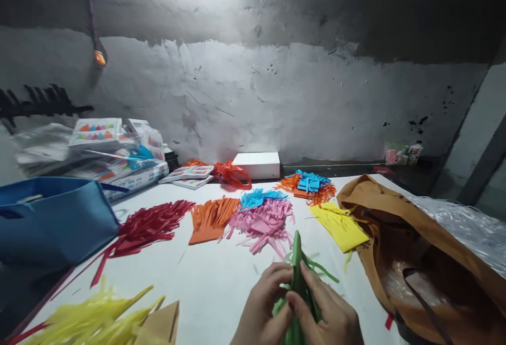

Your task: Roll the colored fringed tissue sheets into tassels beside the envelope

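My left hand (265, 303) and my right hand (330, 308) pinch a folded piece of green tissue paper (297, 247) between fingers and thumbs, near the front of the white tabletop. Loose green strips hang off its right side. Beyond my hands lie a pink fringed paper bundle (266, 223) and a blue fringed piece (259, 197) overlapping it. An orange fringed piece (211, 223) and a dark red fringed bundle (156, 223) are further left. To the right, a yellow fringed piece (340, 226) rests against a brown bag.
The open brown bag (379, 202) takes up the right side, with clear plastic (466, 223) behind it. A blue bag (71, 218) stands left. Yellow strips (87, 313) lie front left. A white box (256, 165) and orange-and-blue fringes (310, 181) sit at the back.
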Available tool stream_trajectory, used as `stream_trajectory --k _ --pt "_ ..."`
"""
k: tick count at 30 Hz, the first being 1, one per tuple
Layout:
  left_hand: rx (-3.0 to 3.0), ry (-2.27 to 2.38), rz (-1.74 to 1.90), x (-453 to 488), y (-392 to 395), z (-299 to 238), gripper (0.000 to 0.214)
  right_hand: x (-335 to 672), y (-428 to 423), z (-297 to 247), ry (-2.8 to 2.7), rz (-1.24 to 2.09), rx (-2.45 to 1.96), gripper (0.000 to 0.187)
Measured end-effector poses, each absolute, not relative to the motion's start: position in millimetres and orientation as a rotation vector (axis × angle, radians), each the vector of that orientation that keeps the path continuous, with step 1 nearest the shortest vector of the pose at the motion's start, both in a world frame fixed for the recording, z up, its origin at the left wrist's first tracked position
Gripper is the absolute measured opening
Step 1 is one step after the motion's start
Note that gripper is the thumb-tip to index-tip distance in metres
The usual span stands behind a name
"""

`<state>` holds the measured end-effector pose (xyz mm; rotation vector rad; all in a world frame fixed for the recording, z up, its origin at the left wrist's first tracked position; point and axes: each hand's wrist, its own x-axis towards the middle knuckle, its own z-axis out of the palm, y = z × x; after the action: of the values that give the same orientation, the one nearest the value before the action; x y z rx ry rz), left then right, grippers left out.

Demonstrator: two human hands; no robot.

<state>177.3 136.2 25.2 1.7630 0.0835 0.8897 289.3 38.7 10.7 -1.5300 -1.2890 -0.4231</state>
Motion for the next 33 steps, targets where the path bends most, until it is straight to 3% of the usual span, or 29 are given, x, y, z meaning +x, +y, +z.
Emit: stream_trajectory --k 4,9,15,25,27,29,33 --pt "1.803 0.14 0.808 149.5 115.2 0.2 0.044 278.0 19.8 -7.9 -1.271 -0.275 -1.523 0.035" --pt "1.65 0.467 0.837 130.4 85.7 -1.7 0.033 257.0 -4.3 -11.2 -1.236 -0.261 -1.506 0.028" --pt "1.569 0.542 0.814 128.7 68.9 -0.8 0.041 253.1 -15.8 -6.1 -1.157 -0.14 -1.572 0.012" --pt "1.549 0.521 0.804 122.9 66.7 -3.7 0.03 263.8 -14.2 -4.2 -0.976 0.599 -1.502 0.017" --pt "1.564 0.515 0.792 123.4 68.0 -6.1 0.031 266.1 -14.8 -3.8 -1.03 0.549 -1.499 0.014" --pt "1.567 0.523 0.783 124.9 69.1 -8.5 0.033 267.2 -16.7 -4.9 -1.213 0.296 -1.528 0.009" --pt "1.544 0.566 0.787 129.0 69.1 -10.8 0.035 265.5 -21.3 -7.0 -1.633 -0.309 -1.527 0.026"
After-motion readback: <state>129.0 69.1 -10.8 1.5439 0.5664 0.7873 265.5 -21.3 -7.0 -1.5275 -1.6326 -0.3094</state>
